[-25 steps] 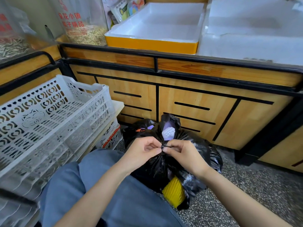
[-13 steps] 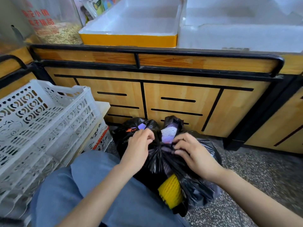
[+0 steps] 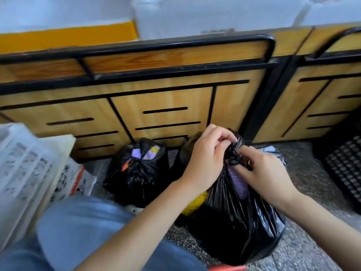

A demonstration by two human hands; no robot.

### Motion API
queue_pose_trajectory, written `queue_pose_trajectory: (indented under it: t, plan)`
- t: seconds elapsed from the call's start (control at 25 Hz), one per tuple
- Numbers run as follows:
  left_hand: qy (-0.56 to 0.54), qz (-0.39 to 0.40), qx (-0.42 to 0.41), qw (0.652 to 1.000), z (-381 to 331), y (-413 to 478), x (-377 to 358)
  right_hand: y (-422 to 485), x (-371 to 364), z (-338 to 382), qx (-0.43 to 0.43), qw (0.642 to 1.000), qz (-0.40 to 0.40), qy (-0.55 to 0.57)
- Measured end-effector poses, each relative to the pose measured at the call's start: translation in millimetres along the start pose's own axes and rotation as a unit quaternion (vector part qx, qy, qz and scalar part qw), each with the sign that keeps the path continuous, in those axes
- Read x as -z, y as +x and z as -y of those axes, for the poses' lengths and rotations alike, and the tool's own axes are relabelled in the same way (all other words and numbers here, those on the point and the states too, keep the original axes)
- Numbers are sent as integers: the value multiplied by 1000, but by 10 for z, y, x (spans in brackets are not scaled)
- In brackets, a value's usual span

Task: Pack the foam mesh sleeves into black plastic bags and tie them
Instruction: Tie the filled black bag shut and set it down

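Half a second ago the two hands were apart, drawing the bag's ears sideways. Now they meet again at the neck of the crinkled black plastic bag (image 3: 234, 222), which stands on the speckled stone floor (image 3: 312, 231) directly beneath the fingers. The left hand (image 3: 207, 157) pinches one twisted ear from above, its fingers (image 3: 222, 136) curled tight on it. The right hand (image 3: 263, 173) grips the other ear just right of the small black knot (image 3: 232, 156), which now sits between both sets of fingertips. A yellow foam mesh sleeve (image 3: 195, 204) and a purple foam mesh sleeve (image 3: 238, 182) show through gaps below the fingers. I judge the first throw cinched, with a second wanted to lock it. Well left of the fingers sits a second tied black plastic bag (image 3: 136, 178).
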State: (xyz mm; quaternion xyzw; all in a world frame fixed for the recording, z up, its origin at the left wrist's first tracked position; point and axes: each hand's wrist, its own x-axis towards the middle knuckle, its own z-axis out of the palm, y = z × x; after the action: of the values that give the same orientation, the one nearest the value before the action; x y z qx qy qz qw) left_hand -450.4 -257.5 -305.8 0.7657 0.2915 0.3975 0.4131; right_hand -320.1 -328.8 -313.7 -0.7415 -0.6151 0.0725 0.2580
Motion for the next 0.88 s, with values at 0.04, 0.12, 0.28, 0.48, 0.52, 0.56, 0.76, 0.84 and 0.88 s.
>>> queue_pose_trajectory:
  t: [0.04, 0.12, 0.28, 0.48, 0.52, 0.56, 0.76, 0.84, 0.88]
  plan:
    - [-1, 21, -11, 1000, 37, 95, -98, 20, 90, -110, -36, 999, -2, 3]
    - [3, 69, -23, 997, 142, 275, -313, 47, 213, -343, -109, 994, -7, -13]
    - [52, 223, -53, 972, 405, 469, -748, 123, 248, -883, -201, 969, -21, -141]
    - [273, 295, -10, 916, 1295, 686, -869, 273, 246, -1542, -307, 930, -60, -194]
    - [314, 313, 14, 896, 1495, 751, -861, 294, 223, -1656, -322, 922, -65, -206]
    - [347, 338, 35, 874, 1692, 826, -877, 311, 167, -1780, -339, 913, -64, -218]
    - [408, 431, 92, 800, 2348, 950, -1030, 367, -435, -2341, -410, 903, 4, -124]
    - [434, 439, 108, 780, 2488, 815, -1053, 350, -710, -2488, -422, 905, 12, -45]
    - [457, 439, 104, 766, 2542, 737, -1040, 333, -837, -2534, -429, 903, 14, -15]
